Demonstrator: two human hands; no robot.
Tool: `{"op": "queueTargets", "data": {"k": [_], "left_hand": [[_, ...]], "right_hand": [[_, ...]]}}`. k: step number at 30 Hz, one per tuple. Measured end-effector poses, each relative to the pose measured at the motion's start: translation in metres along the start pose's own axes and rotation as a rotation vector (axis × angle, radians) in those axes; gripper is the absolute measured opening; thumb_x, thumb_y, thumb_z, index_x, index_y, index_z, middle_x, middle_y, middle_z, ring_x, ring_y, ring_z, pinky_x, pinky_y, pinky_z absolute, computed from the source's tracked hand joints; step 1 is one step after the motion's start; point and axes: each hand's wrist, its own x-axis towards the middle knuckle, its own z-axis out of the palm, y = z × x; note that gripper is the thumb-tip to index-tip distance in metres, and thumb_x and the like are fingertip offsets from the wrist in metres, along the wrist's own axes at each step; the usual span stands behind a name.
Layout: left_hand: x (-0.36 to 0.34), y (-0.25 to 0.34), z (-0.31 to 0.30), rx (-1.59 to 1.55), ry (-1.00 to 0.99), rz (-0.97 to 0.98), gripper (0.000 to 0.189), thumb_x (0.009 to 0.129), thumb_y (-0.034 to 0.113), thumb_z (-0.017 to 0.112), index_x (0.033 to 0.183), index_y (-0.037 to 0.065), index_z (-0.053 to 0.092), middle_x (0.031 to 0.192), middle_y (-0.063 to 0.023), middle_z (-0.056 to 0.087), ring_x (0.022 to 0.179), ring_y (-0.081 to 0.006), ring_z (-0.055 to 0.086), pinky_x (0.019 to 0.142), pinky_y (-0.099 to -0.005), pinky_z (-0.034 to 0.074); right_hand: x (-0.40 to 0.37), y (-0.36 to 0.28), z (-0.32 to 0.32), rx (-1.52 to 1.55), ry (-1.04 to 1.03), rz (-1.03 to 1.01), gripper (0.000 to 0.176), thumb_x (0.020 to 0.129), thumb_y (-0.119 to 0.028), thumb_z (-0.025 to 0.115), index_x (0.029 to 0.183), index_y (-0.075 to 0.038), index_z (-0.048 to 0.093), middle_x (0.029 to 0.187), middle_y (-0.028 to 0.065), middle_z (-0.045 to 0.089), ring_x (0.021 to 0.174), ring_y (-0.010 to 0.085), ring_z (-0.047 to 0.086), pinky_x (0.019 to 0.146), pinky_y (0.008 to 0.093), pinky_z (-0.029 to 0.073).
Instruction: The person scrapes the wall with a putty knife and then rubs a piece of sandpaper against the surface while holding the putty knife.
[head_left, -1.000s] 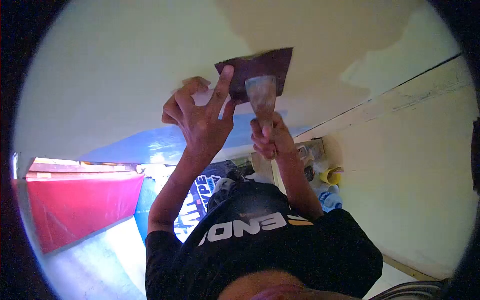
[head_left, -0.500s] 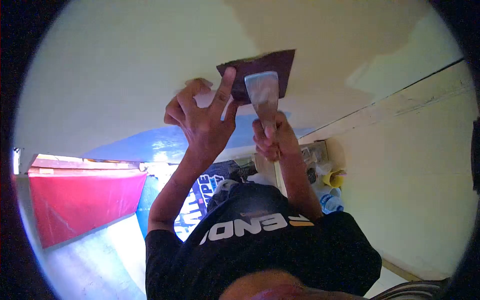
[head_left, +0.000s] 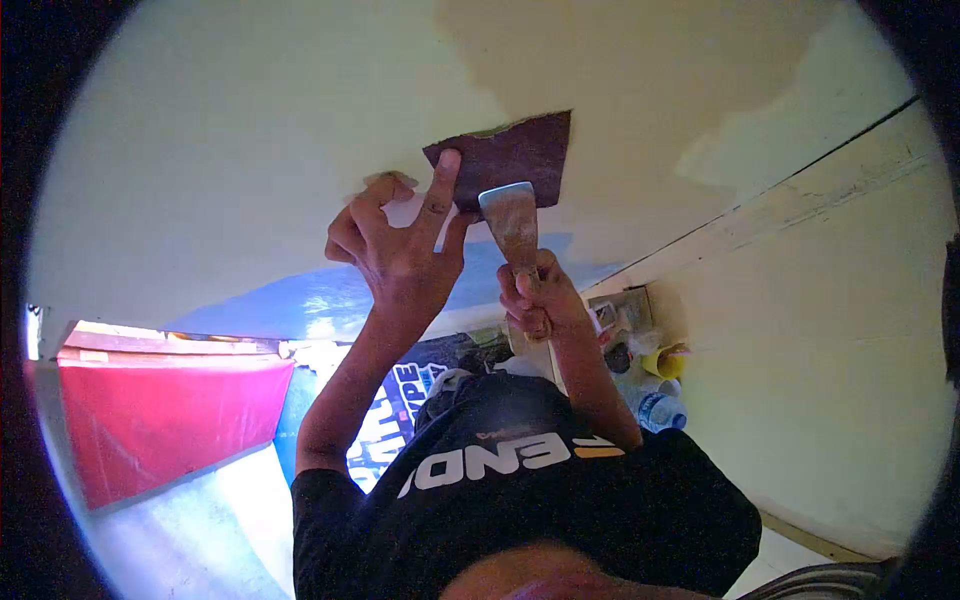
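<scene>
A putty knife (head_left: pixel 512 215) with a broad, stained metal blade is gripped in my right hand (head_left: pixel 545 295), its blade pointing up. The blade's front edge overlaps the lower part of a dark maroon sheet of sandpaper (head_left: pixel 515 160), which has a ragged upper edge. My left hand (head_left: pixel 410 240) has its index fingertip on the left part of the sheet and its thumb at the lower edge. The other left fingers are curled to the side. Behind the sheet is a pale wall (head_left: pixel 280 160) with a beige patch (head_left: pixel 620 80) above.
Blue paint (head_left: pixel 310 295) covers a lower strip of the wall. To the right, a second pale wall (head_left: pixel 820 330) meets it at a dark seam. Low on that side are a yellow container (head_left: pixel 663 362) and a plastic bottle (head_left: pixel 660 410). A red panel (head_left: pixel 175 420) stands at left.
The putty knife has moved down from the middle of the sandpaper to its lower edge, uncovering more of the sheet. My left hand keeps its place on the sheet.
</scene>
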Motion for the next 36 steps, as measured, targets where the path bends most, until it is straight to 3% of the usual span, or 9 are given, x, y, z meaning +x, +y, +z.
{"op": "queueTargets", "data": {"k": [3,6,12,15,21,24,27,36], "left_hand": [[-0.002,0.001,-0.001,-0.019,-0.021,-0.021,0.085,0.054,0.026,0.092,0.134,0.030,0.063,0.110,-0.0071,0.048,0.107,-0.0271,0.041,0.087,-0.0443,0.027],[-0.001,0.001,-0.004,-0.003,-0.026,-0.021,0.085,0.055,0.027,0.092,0.134,0.032,0.063,0.109,-0.0075,0.047,0.108,-0.0273,0.040,0.088,-0.0446,0.028],[-0.001,-0.002,-0.001,-0.034,0.008,-0.006,0.085,0.056,0.027,0.092,0.136,0.032,0.061,0.110,-0.0077,0.047,0.107,-0.0282,0.040,0.088,-0.0443,0.028],[-0.002,-0.002,-0.002,-0.030,-0.009,-0.004,0.085,0.057,0.027,0.092,0.136,0.031,0.061,0.110,-0.0081,0.047,0.107,-0.0286,0.040,0.088,-0.0447,0.028],[-0.001,0.000,-0.003,-0.081,-0.031,-0.047,0.080,0.061,0.023,0.090,0.135,0.037,0.062,0.112,-0.0045,0.045,0.106,-0.0280,0.034,0.085,-0.0431,0.024],[-0.001,-0.002,0.000,-0.104,-0.015,-0.026,0.083,0.060,0.022,0.090,0.135,0.038,0.061,0.111,-0.0048,0.044,0.106,-0.0286,0.034,0.085,-0.0438,0.025],[-0.002,-0.002,0.001,-0.104,-0.004,-0.027,0.083,0.060,0.022,0.090,0.135,0.039,0.061,0.111,-0.0049,0.044,0.106,-0.0292,0.034,0.085,-0.0443,0.025],[-0.002,0.002,-0.003,-0.105,-0.019,-0.048,0.077,0.060,0.022,0.089,0.131,0.038,0.064,0.110,-0.0071,0.044,0.105,-0.0300,0.034,0.085,-0.0438,0.026]], "right_hand": [[0.011,-0.025,0.028,-0.175,0.079,0.035,0.045,0.081,-0.041,0.081,0.069,-0.007,0.053,0.056,0.0023,0.051,0.035,0.0090,0.041,0.031,0.0256,0.033],[0.007,-0.019,0.033,-0.179,0.184,-0.041,0.045,0.082,-0.042,0.080,0.071,-0.006,0.054,0.057,0.0012,0.050,0.037,0.0078,0.042,0.032,0.0249,0.035],[-0.002,-0.017,0.029,-0.140,0.134,0.085,0.042,0.084,-0.041,0.078,0.074,-0.008,0.054,0.059,-0.0003,0.050,0.043,0.0072,0.046,0.037,0.0239,0.039],[-0.006,-0.005,0.016,-0.103,0.113,-0.033,0.017,0.092,-0.024,0.071,0.106,-0.017,0.063,0.071,0.0009,0.045,0.044,0.0053,0.038,0.034,0.0185,0.032],[-0.005,-0.012,0.011,-0.085,0.042,-0.017,0.019,0.090,-0.023,0.073,0.103,-0.012,0.062,0.068,0.0020,0.047,0.043,0.0051,0.037,0.033,0.0189,0.031],[-0.008,-0.012,0.017,-0.197,0.225,0.037,0.042,0.083,-0.039,0.079,0.071,-0.008,0.054,0.056,0.0004,0.049,0.036,0.0061,0.039,0.032,0.0237,0.033],[-0.001,-0.014,0.018,-0.044,0.065,-0.043,0.021,0.088,-0.022,0.076,0.096,-0.009,0.061,0.067,0.0030,0.048,0.043,0.0051,0.038,0.032,0.0200,0.028],[0.011,-0.020,0.023,0.005,-0.019,-0.084,0.020,0.087,-0.017,0.076,0.095,-0.008,0.059,0.066,0.0052,0.049,0.042,0.0065,0.039,0.032,0.0205,0.031]]}}
